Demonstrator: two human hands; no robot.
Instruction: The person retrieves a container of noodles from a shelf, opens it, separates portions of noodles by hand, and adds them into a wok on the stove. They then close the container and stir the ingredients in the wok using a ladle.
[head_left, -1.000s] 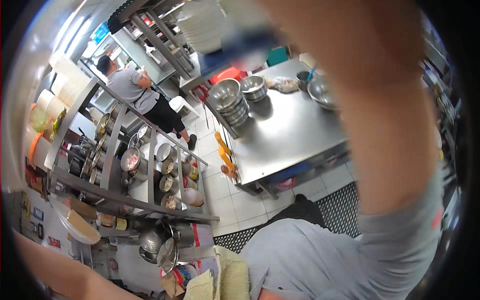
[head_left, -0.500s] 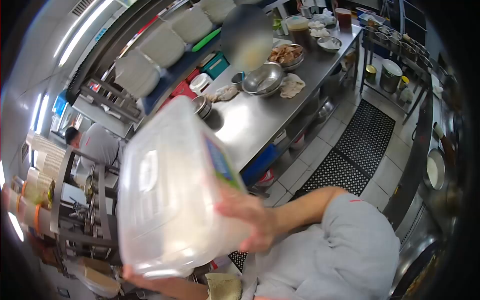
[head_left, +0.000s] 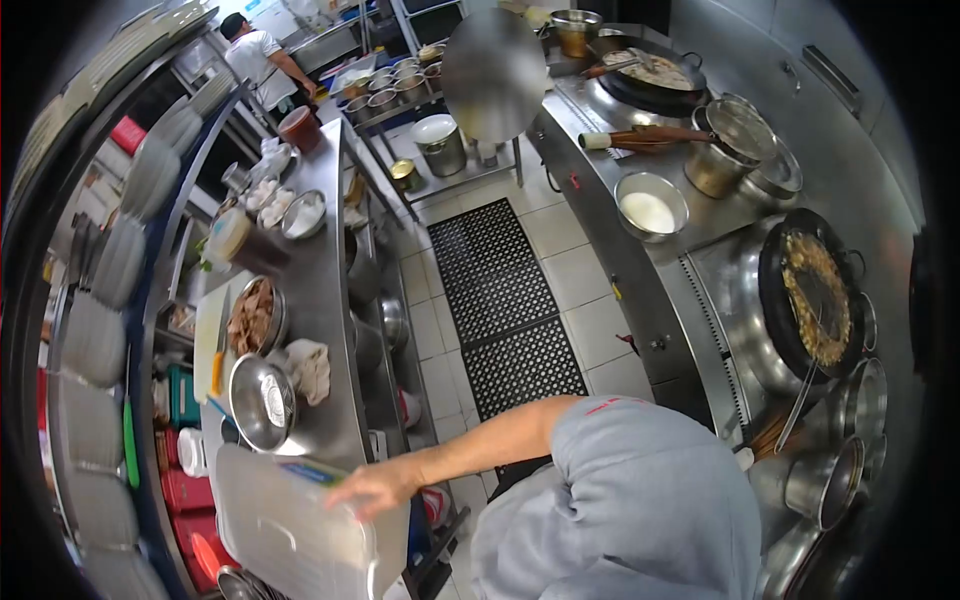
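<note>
A long metal table [head_left: 330, 270] runs from near to far on the left. A big see-through plastic tub [head_left: 290, 525] is at its near end; I can't tell if the tub's bottom rests on the metal. The walls look thin and a bit bendy, so it should be light if there is not much inside, but the cloudy plastic hides that. It looks smooth, so it may slip from wet fingers, and a hard knock could crack it. The best hold is one hand on each long side, low down.

The right arm [head_left: 490, 440] reaches across from right to left, nearly straight, just a little bent. The right hand [head_left: 378, 488] has its back up and its fingers pointing left, touching the tub's right edge by the colored label [head_left: 312, 472]. I can't tell if it is squeezing or only resting there. The left hand is out of sight, so I can't tell what it does. Just past the tub sits a shiny bowl [head_left: 250, 388], with a smaller crumpled cloth [head_left: 310, 372] beside it.
</note>
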